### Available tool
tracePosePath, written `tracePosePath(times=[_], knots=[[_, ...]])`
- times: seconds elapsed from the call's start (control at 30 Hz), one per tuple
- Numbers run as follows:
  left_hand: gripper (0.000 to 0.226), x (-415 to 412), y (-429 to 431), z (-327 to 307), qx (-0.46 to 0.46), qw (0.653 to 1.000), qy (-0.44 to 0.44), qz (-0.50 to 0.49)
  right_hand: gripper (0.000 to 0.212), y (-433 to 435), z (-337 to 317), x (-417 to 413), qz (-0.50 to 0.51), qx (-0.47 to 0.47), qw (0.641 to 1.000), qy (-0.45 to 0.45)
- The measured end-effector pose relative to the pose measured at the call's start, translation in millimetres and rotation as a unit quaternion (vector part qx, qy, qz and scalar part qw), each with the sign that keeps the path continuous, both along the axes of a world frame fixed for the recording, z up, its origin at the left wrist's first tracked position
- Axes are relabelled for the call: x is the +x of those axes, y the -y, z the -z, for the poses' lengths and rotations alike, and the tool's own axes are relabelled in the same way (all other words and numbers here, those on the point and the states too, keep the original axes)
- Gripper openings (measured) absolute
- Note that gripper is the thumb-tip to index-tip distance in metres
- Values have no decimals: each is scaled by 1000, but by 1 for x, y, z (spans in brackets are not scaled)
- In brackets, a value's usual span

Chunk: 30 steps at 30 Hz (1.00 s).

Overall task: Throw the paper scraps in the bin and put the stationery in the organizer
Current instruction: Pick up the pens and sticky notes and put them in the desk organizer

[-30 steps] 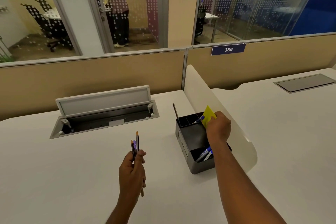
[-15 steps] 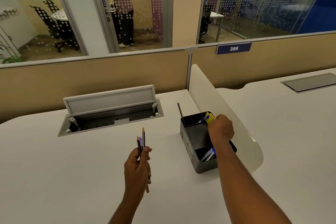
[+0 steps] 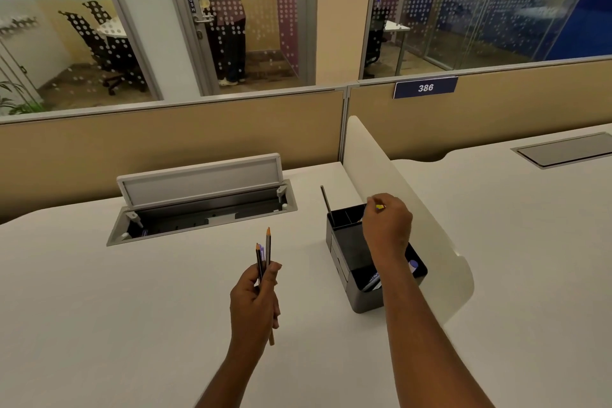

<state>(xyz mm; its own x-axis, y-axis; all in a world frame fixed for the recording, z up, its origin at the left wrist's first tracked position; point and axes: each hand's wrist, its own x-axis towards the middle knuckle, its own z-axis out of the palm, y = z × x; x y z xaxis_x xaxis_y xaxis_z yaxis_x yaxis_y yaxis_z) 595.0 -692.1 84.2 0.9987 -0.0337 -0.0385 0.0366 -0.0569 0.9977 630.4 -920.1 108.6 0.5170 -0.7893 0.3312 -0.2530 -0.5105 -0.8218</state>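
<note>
The white desk (image 3: pixel 99 325) takes most of the view, with an open cable hatch (image 3: pixel 202 205) at about eleven o'clock from the hands and a low white divider (image 3: pixel 414 209) at about one o'clock. The black organizer (image 3: pixel 347 252) stands on the desk just beside this divider, at two o'clock from the left hand, and it has small compartments at its far end and a bigger one at its near end, where some pens lie. One thin dark stick (image 3: pixel 326 202) stands up from its far left corner. The right hand (image 3: pixel 387 228) is over the far compartments with the fingers curled together, and only a small yellow piece (image 3: pixel 380 207) shows between them; I cannot tell if they pinch it or have let it go. The left hand (image 3: pixel 255 301) waits at about nine o'clock from the organizer, its fingers clamped on a bundle of pencils (image 3: pixel 265 258) with the points up. To do this step well, I think the right hand should lower the yellow thing fully inside one compartment before opening, and lift straight up so it does not knock the stick. The pencils can follow, tips kept together. No bin is in view.
</note>
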Motion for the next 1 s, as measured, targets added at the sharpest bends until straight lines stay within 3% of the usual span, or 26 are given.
tracePosePath(times=[0.23,0.4,0.47,0.6,0.73,1.0], knots=[[9,-2,5,-5,5,1000,10,7,15,-16,-5,-2,-47,11,999,3],[14,-1,12,-11,22,999,16,27,18,-31,-16,-11,-116,78,990,0],[17,0,17,-12,38,998,27,33,31,-39,-22,-15,-197,142,970,-31],[20,0,25,-14,64,996,42,51,60,-53,-34,-25,-379,218,892,-118],[21,-3,29,-15,88,992,62,65,52,-57,-35,-32,-452,214,857,-121],[15,-4,32,-13,114,988,76,71,27,-57,-30,-37,-459,213,857,-98]])
